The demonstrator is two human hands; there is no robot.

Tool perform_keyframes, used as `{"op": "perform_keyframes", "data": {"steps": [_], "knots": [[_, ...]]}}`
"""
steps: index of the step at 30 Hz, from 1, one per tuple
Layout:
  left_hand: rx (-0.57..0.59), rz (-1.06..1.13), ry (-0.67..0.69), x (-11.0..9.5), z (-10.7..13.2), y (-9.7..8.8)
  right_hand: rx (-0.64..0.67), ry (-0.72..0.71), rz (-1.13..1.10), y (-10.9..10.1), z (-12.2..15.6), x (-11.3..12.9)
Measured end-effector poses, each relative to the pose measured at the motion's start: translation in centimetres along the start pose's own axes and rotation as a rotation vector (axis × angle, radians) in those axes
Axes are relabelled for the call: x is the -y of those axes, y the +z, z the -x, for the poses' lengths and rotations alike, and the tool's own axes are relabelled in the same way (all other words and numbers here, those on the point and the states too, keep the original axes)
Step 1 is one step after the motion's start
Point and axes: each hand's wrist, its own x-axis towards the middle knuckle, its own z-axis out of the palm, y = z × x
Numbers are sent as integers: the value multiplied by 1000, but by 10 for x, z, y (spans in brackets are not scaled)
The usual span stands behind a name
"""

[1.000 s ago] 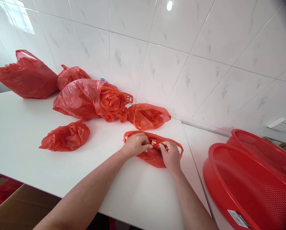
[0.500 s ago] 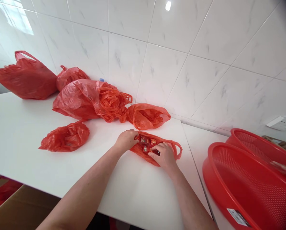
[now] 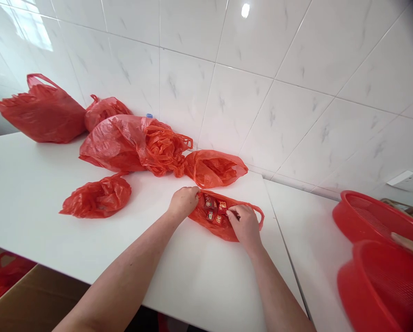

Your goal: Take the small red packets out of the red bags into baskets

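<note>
An open red plastic bag lies on the white table in front of me, with several small red packets with gold and white print inside. My left hand is closed on the bag's left rim. On the right, my right hand is over the bag's opening, thumb and fingers pinched together beside the packets. What lies between those fingertips is too small and covered to tell. The bag's handle loop sticks out past my right hand.
Behind stand another open red bag and a large stuffed red bag. A smaller crumpled bag lies to the left. Red perforated baskets stand at the right, where part of another person's hand seems to show. A cardboard box is below the table.
My left fingers have closed on the bag's rim. My right hand has drawn slightly right and pinched, uncovering more packets. The nearer basket at right has shifted right and down.
</note>
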Motion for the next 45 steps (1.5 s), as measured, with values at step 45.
{"op": "perform_keyframes", "data": {"steps": [45], "knots": [[-84,-80,118,-17,7,1,1,95,248,7,1,-9]]}}
